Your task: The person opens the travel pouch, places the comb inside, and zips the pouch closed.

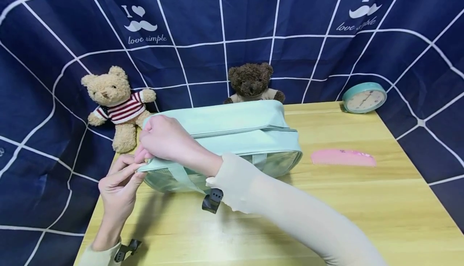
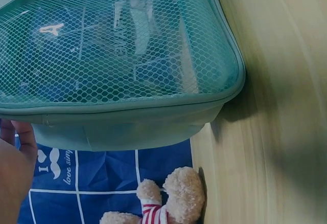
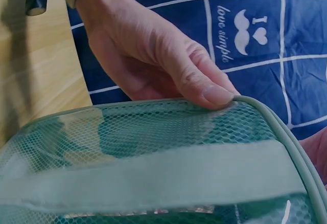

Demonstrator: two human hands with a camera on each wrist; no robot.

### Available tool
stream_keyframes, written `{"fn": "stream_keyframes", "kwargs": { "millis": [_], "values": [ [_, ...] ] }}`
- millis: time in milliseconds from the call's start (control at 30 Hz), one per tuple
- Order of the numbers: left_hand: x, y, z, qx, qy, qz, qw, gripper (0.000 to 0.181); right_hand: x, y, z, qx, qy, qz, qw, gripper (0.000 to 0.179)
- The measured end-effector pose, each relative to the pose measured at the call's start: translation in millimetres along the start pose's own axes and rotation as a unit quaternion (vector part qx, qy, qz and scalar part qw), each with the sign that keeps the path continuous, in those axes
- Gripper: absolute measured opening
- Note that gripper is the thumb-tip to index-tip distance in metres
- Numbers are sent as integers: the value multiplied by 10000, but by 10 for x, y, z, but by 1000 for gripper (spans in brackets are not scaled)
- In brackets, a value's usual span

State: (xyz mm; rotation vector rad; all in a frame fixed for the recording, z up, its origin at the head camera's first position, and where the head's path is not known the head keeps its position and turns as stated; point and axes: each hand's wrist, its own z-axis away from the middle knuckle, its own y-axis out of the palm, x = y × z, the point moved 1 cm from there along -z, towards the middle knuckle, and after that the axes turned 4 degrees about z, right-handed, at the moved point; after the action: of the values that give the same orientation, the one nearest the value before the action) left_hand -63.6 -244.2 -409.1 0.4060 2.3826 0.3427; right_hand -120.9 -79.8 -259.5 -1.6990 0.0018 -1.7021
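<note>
A mint-green zippered bag (image 1: 224,117) with clear, mesh-lined sides stands on the table, its strap handle (image 3: 153,180) hanging across one side. My left hand (image 1: 121,183) pinches the top edge at the bag's left end between thumb and fingers. The right wrist view also shows this left hand (image 3: 148,50), its thumb on the rim. Above it, my right hand (image 1: 164,137) curls its fingers at the left end of the zipper (image 1: 235,131); those fingers hide the zipper pull. Small items behind the mesh (image 2: 127,70) are too unclear to name.
A beige teddy bear (image 1: 117,105) in a striped shirt sits at the back left. Behind the bag is a dark brown bear (image 1: 250,81). A pink comb (image 1: 343,158) lies to the right, with a teal clock (image 1: 364,97) near the back right corner. Dark blue cloth (image 1: 195,16) surrounds the wooden table (image 1: 246,234).
</note>
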Motion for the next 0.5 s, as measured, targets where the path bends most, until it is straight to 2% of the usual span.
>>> {"fn": "stream_keyframes", "kwargs": {
  "millis": [267, 367, 500],
  "values": [
    [19, 7, -27, 91, 120, -16, 9999, 22, -39, 30, -10, 60, -93, -323, 9994, 21],
    [13, 3, -46, 84, 151, -114, 9998, 23, -45, 31, -15, 203, -73, -772, 9968, 21],
    [0, -10, -79, 99, 238, -221, 9994, 23, -33, 45, -20, 271, 16, -1554, 9875, 22]
  ]
}}
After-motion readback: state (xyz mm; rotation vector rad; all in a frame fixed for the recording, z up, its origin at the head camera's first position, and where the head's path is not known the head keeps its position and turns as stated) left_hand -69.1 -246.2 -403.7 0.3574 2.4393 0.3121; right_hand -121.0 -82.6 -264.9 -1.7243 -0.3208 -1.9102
